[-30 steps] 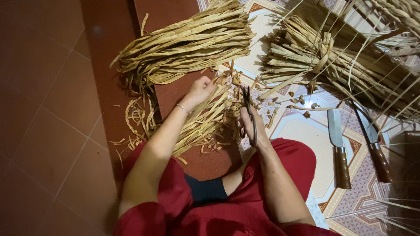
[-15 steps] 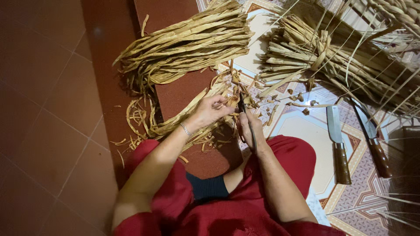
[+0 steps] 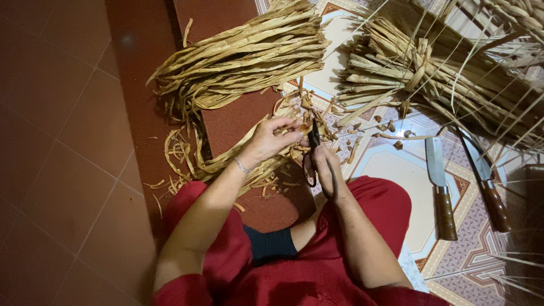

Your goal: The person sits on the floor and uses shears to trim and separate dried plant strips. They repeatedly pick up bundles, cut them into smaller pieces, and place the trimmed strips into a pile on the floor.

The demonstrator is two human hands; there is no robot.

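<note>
Down by my knees, my left hand (image 3: 271,140) pinched the end of a long tan dried-leaf strip (image 3: 226,161), fingers closed on it, just beside the dark metal scissors (image 3: 315,156) that my right hand (image 3: 326,170) gripped shut by the handles. Both forearms reached forward over my red skirt (image 3: 374,209). A large bundle of tan strips (image 3: 243,59) lay beyond, a tied bundle (image 3: 430,79) to the right, two wooden-handled knives (image 3: 442,192) on the patterned floor mat (image 3: 396,170). Bare red floor tiles (image 3: 62,147) opened leftward.
</note>
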